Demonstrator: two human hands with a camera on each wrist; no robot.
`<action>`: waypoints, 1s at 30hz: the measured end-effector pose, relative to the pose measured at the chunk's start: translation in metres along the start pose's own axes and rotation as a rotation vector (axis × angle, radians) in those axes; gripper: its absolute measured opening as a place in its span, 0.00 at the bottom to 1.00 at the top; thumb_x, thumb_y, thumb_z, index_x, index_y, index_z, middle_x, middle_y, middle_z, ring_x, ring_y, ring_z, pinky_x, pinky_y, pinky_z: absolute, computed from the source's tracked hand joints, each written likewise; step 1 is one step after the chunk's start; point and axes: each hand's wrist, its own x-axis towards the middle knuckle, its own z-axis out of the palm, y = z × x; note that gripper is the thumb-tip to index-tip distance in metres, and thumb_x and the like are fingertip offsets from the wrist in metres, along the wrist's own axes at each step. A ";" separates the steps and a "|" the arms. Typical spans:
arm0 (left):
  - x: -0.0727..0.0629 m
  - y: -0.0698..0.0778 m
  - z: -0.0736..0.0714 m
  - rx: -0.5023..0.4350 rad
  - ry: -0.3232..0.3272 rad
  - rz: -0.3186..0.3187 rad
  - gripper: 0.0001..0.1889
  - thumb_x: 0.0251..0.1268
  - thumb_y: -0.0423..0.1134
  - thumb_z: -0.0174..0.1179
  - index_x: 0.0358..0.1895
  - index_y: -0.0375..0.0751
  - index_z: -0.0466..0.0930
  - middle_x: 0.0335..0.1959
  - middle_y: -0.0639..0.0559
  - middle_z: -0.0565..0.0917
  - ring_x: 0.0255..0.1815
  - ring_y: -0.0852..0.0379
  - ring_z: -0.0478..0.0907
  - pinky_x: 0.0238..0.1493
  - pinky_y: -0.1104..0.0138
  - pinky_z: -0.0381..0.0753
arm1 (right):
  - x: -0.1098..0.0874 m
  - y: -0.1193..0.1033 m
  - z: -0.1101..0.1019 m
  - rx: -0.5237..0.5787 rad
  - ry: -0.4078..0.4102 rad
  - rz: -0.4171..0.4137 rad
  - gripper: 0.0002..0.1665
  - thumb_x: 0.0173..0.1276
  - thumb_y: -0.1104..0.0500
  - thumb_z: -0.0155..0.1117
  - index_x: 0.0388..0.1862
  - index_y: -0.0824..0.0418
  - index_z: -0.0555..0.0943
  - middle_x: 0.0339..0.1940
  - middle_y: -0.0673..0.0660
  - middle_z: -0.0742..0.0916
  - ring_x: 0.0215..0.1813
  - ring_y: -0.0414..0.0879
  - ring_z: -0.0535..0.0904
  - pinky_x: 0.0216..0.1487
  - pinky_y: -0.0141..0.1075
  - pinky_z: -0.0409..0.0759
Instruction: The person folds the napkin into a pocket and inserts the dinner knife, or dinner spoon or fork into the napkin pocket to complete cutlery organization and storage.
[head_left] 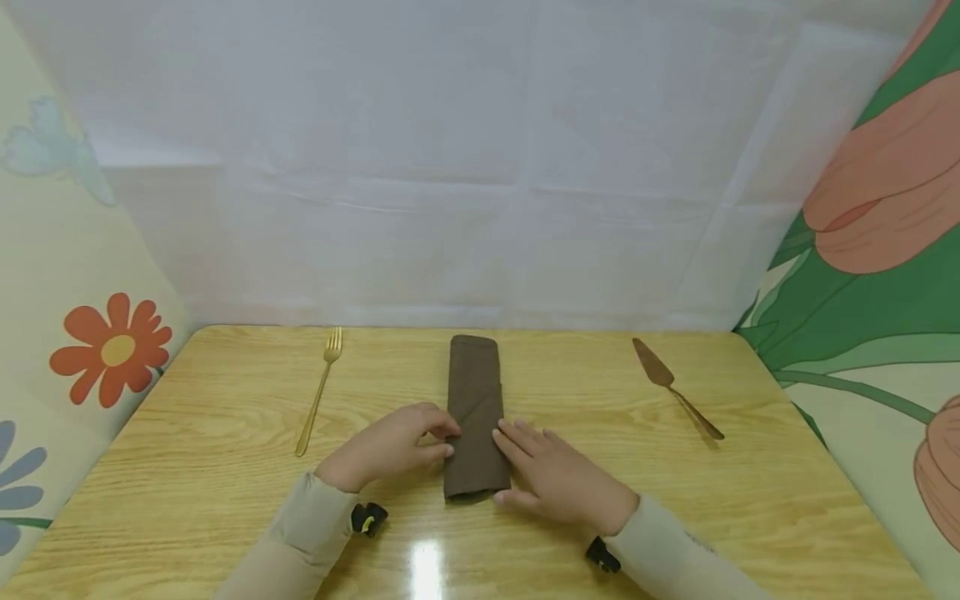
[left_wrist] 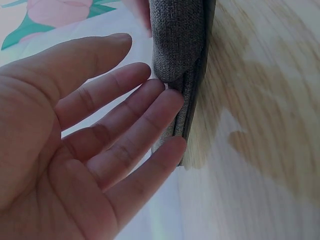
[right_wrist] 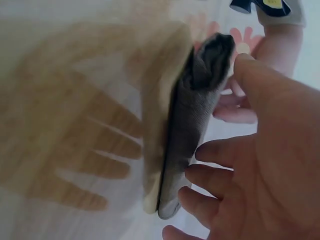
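A dark brown folded cloth napkin [head_left: 476,417] lies lengthwise on the table in the head view, with a diagonal fold edge across its upper face. My left hand [head_left: 397,446] is at its left edge, fingers slightly bent, fingertips touching or very close to the cloth. In the left wrist view those loosely spread fingers [left_wrist: 135,145] reach the layered side of the napkin [left_wrist: 177,40]. Along the opposite edge rests my right hand [head_left: 558,475], its fingers extended. From the right wrist, the napkin's rolled end [right_wrist: 212,60] shows layers inside, and my right hand [right_wrist: 270,165] lies alongside.
A gold fork [head_left: 320,392] lies left of the napkin, tines away from me. To the right is a copper-coloured cake server [head_left: 675,387], set at a slant. White sheeting [head_left: 450,167] hangs behind the wooden table [head_left: 187,467], and flower-patterned panels [head_left: 112,350] flank it.
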 end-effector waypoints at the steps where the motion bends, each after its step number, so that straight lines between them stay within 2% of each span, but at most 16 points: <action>1: -0.001 -0.001 -0.001 0.000 0.006 -0.002 0.14 0.73 0.38 0.62 0.56 0.37 0.83 0.51 0.48 0.84 0.52 0.49 0.81 0.56 0.52 0.81 | 0.000 0.000 0.001 -0.002 -0.001 -0.005 0.47 0.78 0.33 0.48 0.83 0.60 0.54 0.83 0.57 0.58 0.82 0.55 0.53 0.76 0.55 0.59; 4: -0.004 -0.003 -0.005 -0.001 0.045 -0.036 0.14 0.74 0.39 0.61 0.56 0.37 0.82 0.52 0.48 0.84 0.53 0.49 0.81 0.57 0.51 0.80 | 0.000 0.000 0.003 -0.004 0.006 -0.012 0.46 0.79 0.33 0.46 0.83 0.61 0.54 0.83 0.58 0.59 0.81 0.55 0.55 0.76 0.55 0.60; 12: -0.018 -0.015 -0.034 0.027 0.263 -0.101 0.15 0.74 0.37 0.61 0.57 0.34 0.81 0.53 0.42 0.84 0.53 0.43 0.81 0.55 0.45 0.79 | 0.001 0.002 0.006 -0.014 0.013 -0.008 0.44 0.81 0.35 0.42 0.82 0.63 0.54 0.83 0.59 0.58 0.81 0.55 0.55 0.77 0.53 0.60; 19: -0.033 -0.030 -0.055 0.022 0.393 -0.234 0.17 0.77 0.37 0.57 0.62 0.30 0.77 0.57 0.35 0.81 0.57 0.37 0.78 0.58 0.41 0.76 | 0.001 0.002 0.007 -0.033 0.017 -0.012 0.42 0.82 0.38 0.42 0.82 0.64 0.54 0.83 0.60 0.58 0.81 0.55 0.55 0.77 0.51 0.59; 25: -0.048 -0.054 -0.063 -0.004 0.506 -0.369 0.18 0.77 0.33 0.54 0.64 0.27 0.74 0.57 0.29 0.79 0.57 0.33 0.76 0.57 0.41 0.76 | 0.002 0.001 0.007 -0.054 0.022 -0.015 0.43 0.82 0.37 0.42 0.82 0.64 0.55 0.82 0.60 0.59 0.81 0.54 0.55 0.77 0.49 0.59; 28: -0.056 -0.069 -0.064 -0.037 0.527 -0.451 0.19 0.76 0.33 0.54 0.64 0.26 0.73 0.56 0.27 0.79 0.57 0.31 0.76 0.54 0.41 0.77 | 0.002 0.002 0.007 -0.058 0.020 -0.016 0.42 0.82 0.38 0.43 0.82 0.64 0.55 0.82 0.60 0.59 0.81 0.54 0.55 0.78 0.49 0.59; 30: -0.061 -0.077 -0.065 -0.049 0.512 -0.502 0.19 0.77 0.34 0.53 0.64 0.25 0.72 0.56 0.25 0.78 0.56 0.29 0.76 0.53 0.41 0.78 | 0.001 0.002 0.006 -0.059 0.022 -0.017 0.43 0.82 0.38 0.43 0.82 0.64 0.55 0.82 0.60 0.60 0.81 0.54 0.55 0.77 0.49 0.59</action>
